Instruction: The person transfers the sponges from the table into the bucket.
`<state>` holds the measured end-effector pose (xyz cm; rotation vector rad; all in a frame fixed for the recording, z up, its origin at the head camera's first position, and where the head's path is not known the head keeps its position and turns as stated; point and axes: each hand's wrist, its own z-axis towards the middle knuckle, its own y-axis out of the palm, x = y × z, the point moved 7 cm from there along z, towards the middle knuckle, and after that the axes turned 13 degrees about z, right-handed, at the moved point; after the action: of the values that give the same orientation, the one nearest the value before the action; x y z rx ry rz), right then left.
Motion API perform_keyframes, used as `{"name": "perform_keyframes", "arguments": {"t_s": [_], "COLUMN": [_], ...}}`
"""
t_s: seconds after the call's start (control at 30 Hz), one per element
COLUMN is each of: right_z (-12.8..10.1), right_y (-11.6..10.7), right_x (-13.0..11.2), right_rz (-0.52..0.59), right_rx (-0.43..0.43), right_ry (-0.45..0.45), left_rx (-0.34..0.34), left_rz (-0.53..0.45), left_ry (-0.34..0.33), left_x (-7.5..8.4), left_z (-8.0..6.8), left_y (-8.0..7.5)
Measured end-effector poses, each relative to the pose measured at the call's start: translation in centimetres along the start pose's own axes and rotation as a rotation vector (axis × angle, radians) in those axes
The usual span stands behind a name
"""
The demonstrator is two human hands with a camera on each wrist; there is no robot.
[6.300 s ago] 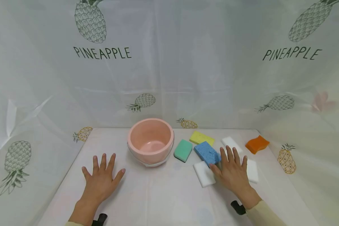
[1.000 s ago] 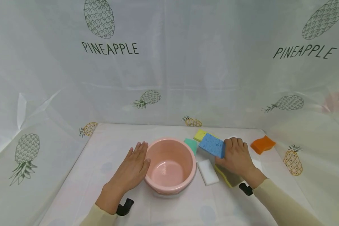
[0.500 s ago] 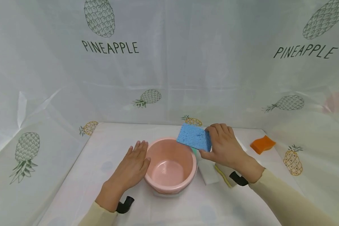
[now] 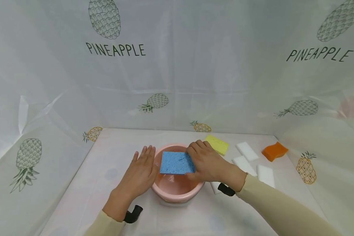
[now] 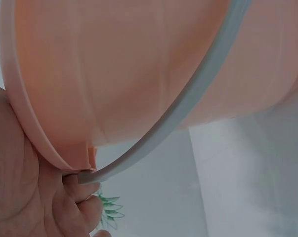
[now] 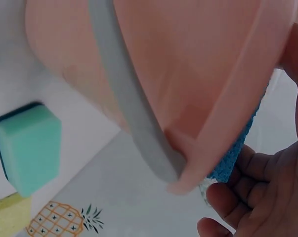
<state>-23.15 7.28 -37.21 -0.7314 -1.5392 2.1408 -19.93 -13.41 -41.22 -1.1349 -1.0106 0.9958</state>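
Over the mouth of the pink bucket (image 4: 178,198), my right hand (image 4: 207,162) grips a blue sponge (image 4: 174,163) by its right end, thumb in front and fingers behind. In the right wrist view the sponge's blue edge (image 6: 240,148) shows past the bucket rim, beside my curled fingers. My left hand (image 4: 137,175) lies along the left side of the bucket with straight fingers, its palm against the rim in the left wrist view. The bucket's grey handle (image 5: 188,96) hangs down along its outside. Part of the bucket's inside is hidden by the sponge.
Behind my right hand lies a yellow sponge (image 4: 217,145). Several white sponges (image 4: 247,150) are spread to the right, with an orange sponge (image 4: 275,151) beyond them. A green sponge (image 6: 30,150) sits beside the bucket, hidden in the head view.
Since the first frame, the bucket has come nearer and to the right, and my left hand has moved against it. My right hand has lifted the blue sponge and carried it left over the bucket.
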Motion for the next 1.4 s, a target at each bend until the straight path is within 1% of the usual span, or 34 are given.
{"name": "perform_keyframes", "arguments": {"t_s": [0.17,0.33,0.67,0.83,0.97,1.07,1.2,1.3,1.4], "right_z": [0.4,0.6,0.9,0.9,0.9,0.7,0.5,0.3,-0.1], "right_y": [1.2,1.8,2.3,2.4,2.4,2.3,2.1,1.8,1.2], "right_x": [-0.4,-0.6,-0.5,-0.4,-0.4,-0.3,-0.3,-0.3,0.1], "right_rz": [0.015,0.022,-0.021,-0.025,-0.017,-0.020,-0.025,-0.010,-0.004], "right_rx": [-0.059,-0.105,-0.146,-0.150,-0.142,-0.134,-0.099,-0.033,0.079], "right_ry": [0.000,0.015,0.016,0.015,0.006,-0.004,-0.019,-0.031,-0.046], "left_rx": [-0.008,-0.013,-0.012,-0.003,0.010,0.007,0.003,0.009,0.015], "left_rz": [-0.014,-0.025,-0.041,-0.044,-0.027,-0.021,-0.027,-0.030,-0.039], "left_ry": [0.000,0.005,0.006,0.004,0.007,0.009,0.007,0.006,0.008], "left_x": [0.0,0.0,0.0,0.0,0.0,0.0,-0.1,-0.1,0.0], "left_z": [0.0,-0.1,-0.1,-0.1,-0.1,0.0,0.0,0.0,-0.1], "left_y": [0.3,0.4,0.3,0.4,0.3,0.4,0.5,0.5,0.6]}}
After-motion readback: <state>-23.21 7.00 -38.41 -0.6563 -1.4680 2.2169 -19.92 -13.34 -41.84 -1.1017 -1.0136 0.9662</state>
